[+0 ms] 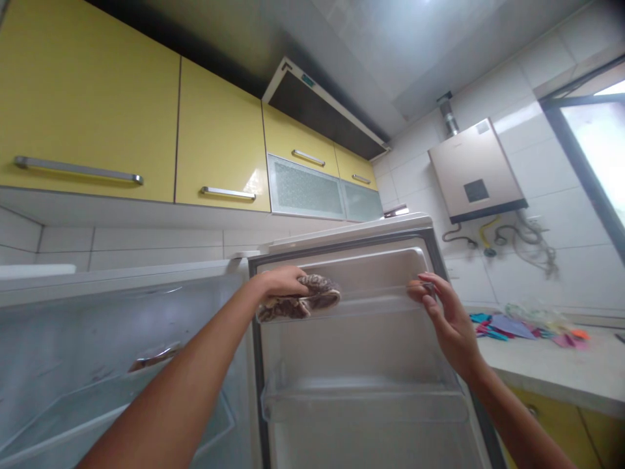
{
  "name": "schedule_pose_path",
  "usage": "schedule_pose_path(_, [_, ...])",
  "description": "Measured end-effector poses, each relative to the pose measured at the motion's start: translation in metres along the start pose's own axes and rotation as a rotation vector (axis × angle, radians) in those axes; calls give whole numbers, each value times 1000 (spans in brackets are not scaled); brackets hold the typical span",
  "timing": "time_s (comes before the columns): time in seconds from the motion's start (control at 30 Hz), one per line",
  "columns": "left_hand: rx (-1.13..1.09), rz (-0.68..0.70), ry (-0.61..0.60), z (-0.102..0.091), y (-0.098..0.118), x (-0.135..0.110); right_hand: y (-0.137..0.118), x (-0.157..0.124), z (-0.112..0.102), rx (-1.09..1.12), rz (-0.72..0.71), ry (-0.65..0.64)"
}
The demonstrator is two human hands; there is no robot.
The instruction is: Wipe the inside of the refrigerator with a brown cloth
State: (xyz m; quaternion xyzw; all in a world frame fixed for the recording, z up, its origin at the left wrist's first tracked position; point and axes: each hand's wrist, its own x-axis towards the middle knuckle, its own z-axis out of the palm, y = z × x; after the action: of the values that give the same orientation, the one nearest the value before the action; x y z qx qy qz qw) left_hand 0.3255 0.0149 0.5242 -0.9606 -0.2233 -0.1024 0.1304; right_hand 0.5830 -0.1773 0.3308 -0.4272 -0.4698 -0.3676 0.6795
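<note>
One cloth (321, 286) is clutched in your left grip (286, 281) — likely wiping the fridge door (359, 352), next calling for light strokes — but your right grip (452, 319) I can't tell.

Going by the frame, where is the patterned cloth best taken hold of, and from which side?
Probably by the bunched upper part of the patterned cloth, coming from above and the picture's left: it is limp and crumpled, its folds hang lower, and the refrigerator door backs it. The left grip comes from that side.
</note>
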Motion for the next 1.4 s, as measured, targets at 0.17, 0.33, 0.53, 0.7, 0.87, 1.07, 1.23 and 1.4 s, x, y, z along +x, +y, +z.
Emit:
schedule_pose_path(0.17, [-332,150,-135,2,5,14,-7,-1,5,75,94,16])
schedule_pose_path(0.33, [-442,297,-106,6,56,41,-9,-1,7,55,58,35])
schedule_pose_path(0.53, [-558,427,-94,11,103,66,-10,0,6,71,93,8])
schedule_pose_path(0.7, [-771,511,-147,17,116,76,-15,-1,8,73,98,38])
schedule_pose_path(0.87, [-957,506,-260,20,126,76,-16,-4,13,47,99,74])
schedule_pose_path(1.07, [-889,466,-177,22,116,71,-13,-5,7,-22,52,29])
schedule_pose_path(1.23, [-547,365,-71,16,90,59,-4,-4,0,-35,34,-28])
schedule_pose_path(1.4, [-224,231,-32,13,43,36,6,-1,-2,-3,73,-60])
